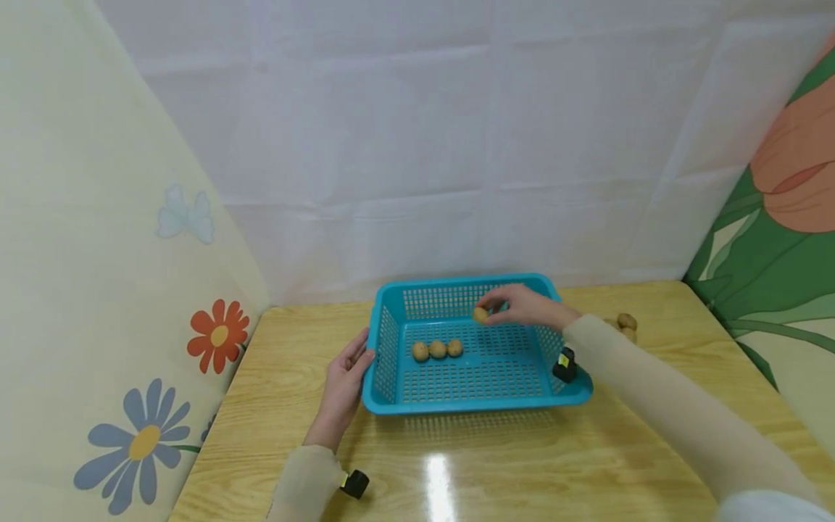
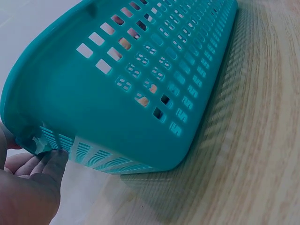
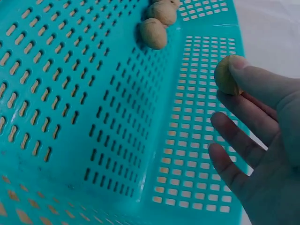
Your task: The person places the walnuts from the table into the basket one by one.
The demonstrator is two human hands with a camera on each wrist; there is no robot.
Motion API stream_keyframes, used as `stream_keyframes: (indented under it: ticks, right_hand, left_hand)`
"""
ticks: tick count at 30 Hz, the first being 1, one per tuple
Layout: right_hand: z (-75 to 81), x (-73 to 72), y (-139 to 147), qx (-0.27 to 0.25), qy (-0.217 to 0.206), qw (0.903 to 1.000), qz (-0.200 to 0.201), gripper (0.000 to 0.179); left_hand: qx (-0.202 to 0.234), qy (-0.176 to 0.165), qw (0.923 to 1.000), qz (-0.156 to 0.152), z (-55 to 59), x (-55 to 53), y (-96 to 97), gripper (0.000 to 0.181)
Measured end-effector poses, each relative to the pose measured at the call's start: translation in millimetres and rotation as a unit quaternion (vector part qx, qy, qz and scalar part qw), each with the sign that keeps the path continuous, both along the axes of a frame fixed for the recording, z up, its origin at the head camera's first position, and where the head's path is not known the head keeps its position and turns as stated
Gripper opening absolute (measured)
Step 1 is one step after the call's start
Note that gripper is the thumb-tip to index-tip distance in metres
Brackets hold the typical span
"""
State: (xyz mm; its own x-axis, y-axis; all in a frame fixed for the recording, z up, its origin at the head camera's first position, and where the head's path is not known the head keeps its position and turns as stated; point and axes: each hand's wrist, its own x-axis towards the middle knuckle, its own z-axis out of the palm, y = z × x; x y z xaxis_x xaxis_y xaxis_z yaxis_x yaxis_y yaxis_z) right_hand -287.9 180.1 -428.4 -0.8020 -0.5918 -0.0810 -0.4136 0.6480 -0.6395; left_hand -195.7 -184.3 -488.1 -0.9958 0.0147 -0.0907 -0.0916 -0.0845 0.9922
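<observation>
A blue-green plastic basket [image 1: 479, 407] with slotted walls stands on the wooden table. My left hand [image 1: 342, 384] holds its left rim, thumb on top and fingers against the outer side, as the left wrist view also shows [image 2: 35, 187]. Above the back right part of the basket floor, my right hand [image 1: 520, 304] pinches a walnut [image 1: 480, 315] between thumb and index finger; its other fingers are spread in the right wrist view. Three walnuts [image 1: 438, 349] sit in a row on the basket floor, towards the left.
Several more walnuts [image 1: 627, 320] lie on the table right of the basket, partly hidden behind my right forearm. A white sheet [image 1: 417, 159] hangs behind the wooden table [image 1: 261, 435]. Flower-printed panels [image 1: 59, 254] stand at both sides.
</observation>
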Motion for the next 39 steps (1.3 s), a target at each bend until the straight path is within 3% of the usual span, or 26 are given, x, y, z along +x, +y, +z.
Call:
stream_keyframes:
  ticks: [9, 15, 26, 32, 39]
  right_hand:
    - [-18.7, -6.0, -22.1, 0.069, -0.011, 0.9975, 0.005, 0.036]
    - [-28.7, -5.0, -34.5, 0.083, -0.032, 0.9960, 0.009, 0.034]
    - [-40.0, -4.9, -43.8, 0.101, -0.030, 0.9944, 0.007, 0.035]
    - [-35.2, -2.1, -37.6, 0.090, -0.039, 0.9952, 0.001, 0.041]
    - [-12.3, 4.2, -18.3, 0.062, -0.029, 0.9976, 0.005, 0.043]
  left_hand:
    - [-0.003, 0.004, 1.0000, 0.001, -0.5, 1.3, 1.0, 0.054]
    - [0.003, 0.009, 1.0000, -0.002, -0.2, 0.6, 1.7, 0.054]
    - [-0.006, -0.001, 1.0000, 0.003, 0.4, 0.0, 0.7, 0.053]
    - [-0.003, -0.001, 1.0000, 0.002, 0.9, 0.8, 1.5, 0.053]
    - [0.006, 0.005, 1.0000, -0.004, 1.2, 1.1, 0.4, 0.054]
